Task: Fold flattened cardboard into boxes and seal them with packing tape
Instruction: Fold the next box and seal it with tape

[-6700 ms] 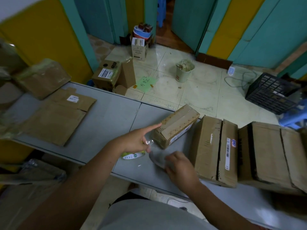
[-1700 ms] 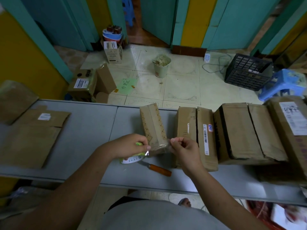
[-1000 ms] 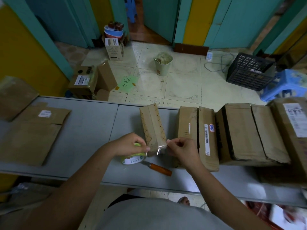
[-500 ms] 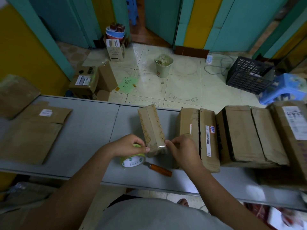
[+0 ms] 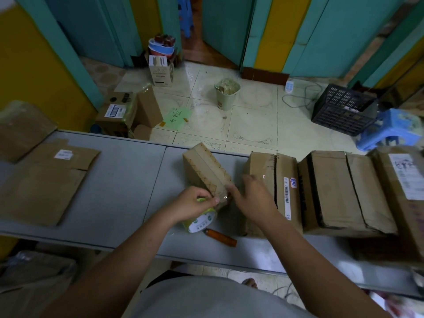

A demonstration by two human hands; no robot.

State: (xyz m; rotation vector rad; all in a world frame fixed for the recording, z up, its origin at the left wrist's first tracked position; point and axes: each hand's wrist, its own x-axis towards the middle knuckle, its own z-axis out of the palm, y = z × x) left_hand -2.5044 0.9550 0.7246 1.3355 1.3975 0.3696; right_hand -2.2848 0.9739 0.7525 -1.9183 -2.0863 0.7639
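Left grip (image 5: pixel 195 203) on tape roll (image 5: pixel 203 223); bucket (image 5: pixel 226 102) holds scraps (image 5: pixel 227 84).

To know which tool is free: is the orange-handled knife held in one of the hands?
No, the orange-handled knife lies on the table beside the tape roll that the left hand grips.

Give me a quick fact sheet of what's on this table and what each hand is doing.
left hand: grips the tape roll by the small box's near end
right hand: fingers fairly straight, pressing on that end of the small box
small box: lies at an angle on the table
knife: orange handle, on the table beside the tape roll, untouched
flat cardboard: on the table's left side
bigger boxes: in a row on the right
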